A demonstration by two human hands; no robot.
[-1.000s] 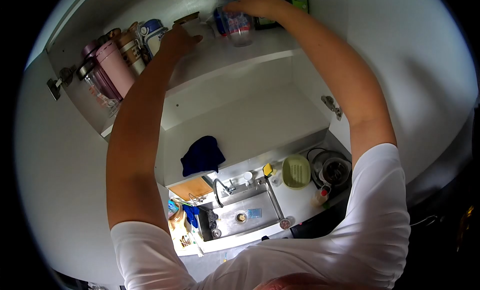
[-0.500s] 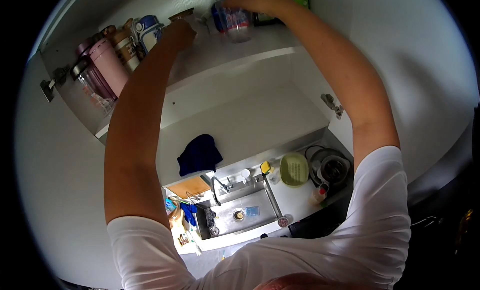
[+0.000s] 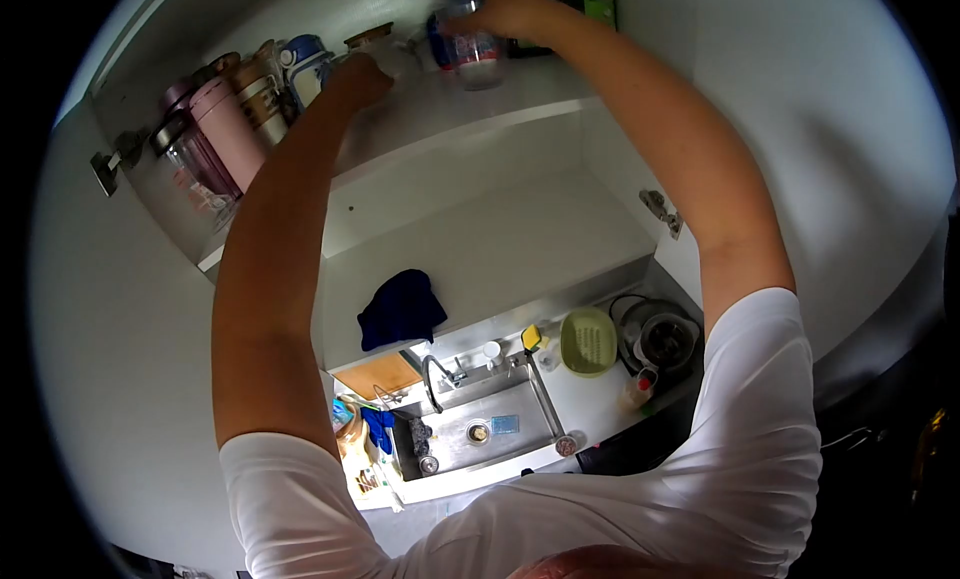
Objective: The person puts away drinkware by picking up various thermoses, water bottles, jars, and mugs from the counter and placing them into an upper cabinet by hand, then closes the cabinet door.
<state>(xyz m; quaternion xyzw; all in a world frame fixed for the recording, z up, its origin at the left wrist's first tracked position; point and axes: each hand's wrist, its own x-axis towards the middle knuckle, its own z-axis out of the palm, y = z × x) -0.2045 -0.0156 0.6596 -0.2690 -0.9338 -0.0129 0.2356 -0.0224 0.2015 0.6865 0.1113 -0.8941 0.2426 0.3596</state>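
On the upper cabinet shelf [image 3: 540, 87], my right hand [image 3: 505, 11] is closed around a clear bottle [image 3: 478, 71] with a red and blue label. The bottle stands upright at the shelf, its top partly cut by the frame edge. My left hand [image 3: 362, 81] is curled at the shelf beside a clear vessel with a brown lid [image 3: 368, 34]; its fingertips are hidden, so what they grip is unclear. Just left of it stand a blue-and-white flask [image 3: 303, 64], a brown patterned cup [image 3: 260, 101] and a pink tumbler [image 3: 228, 131].
A dark blue cloth [image 3: 402, 309] lies on the lower shelf [image 3: 500, 234]. Below are a steel sink [image 3: 520, 404] with a faucet [image 3: 430, 379], a green basket [image 3: 588, 341] and a dark pot [image 3: 665, 339]. Open cabinet doors flank both arms, with a hinge [image 3: 660, 211] at the right.
The right hand has lowered slightly along with the clear bottle. The left hand has barely moved. The whole view has shifted a little.
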